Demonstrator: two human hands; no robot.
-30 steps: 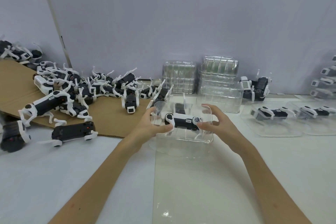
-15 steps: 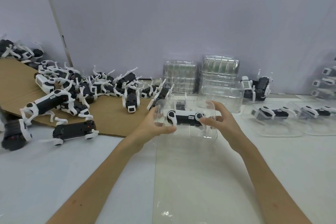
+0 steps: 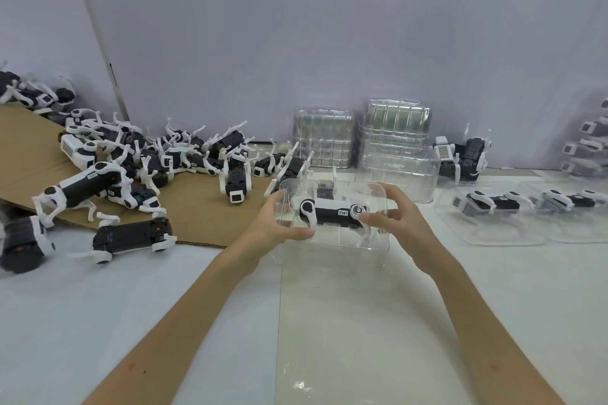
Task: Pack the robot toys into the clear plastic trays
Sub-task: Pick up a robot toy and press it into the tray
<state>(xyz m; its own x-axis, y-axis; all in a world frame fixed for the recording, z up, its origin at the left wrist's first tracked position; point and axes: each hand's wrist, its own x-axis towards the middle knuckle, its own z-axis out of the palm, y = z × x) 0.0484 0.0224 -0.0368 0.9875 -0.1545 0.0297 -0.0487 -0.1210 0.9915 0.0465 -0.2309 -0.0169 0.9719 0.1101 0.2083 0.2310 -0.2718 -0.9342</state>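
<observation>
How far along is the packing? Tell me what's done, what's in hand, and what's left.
Done: at least two packed trays lie on the right, a toy in each. In hand: the left hand and right hand grip a clear tray with one robot toy in it. Left: a pile of loose toys on the cardboard, with stacked empty trays by the wall.

- Tray (image 3: 332, 242): clear plastic, glossy, smooth.
- Robot toy (image 3: 329, 214) inside the tray: black and white hard plastic, smooth, slight sheen.
- Stacked trays (image 3: 396, 122) at the tabletop's far edge: clear plastic, glossy.
- Cardboard sheet (image 3: 197, 207): brown, matt.
- Tabletop (image 3: 82, 306): white, smooth, matt.
</observation>
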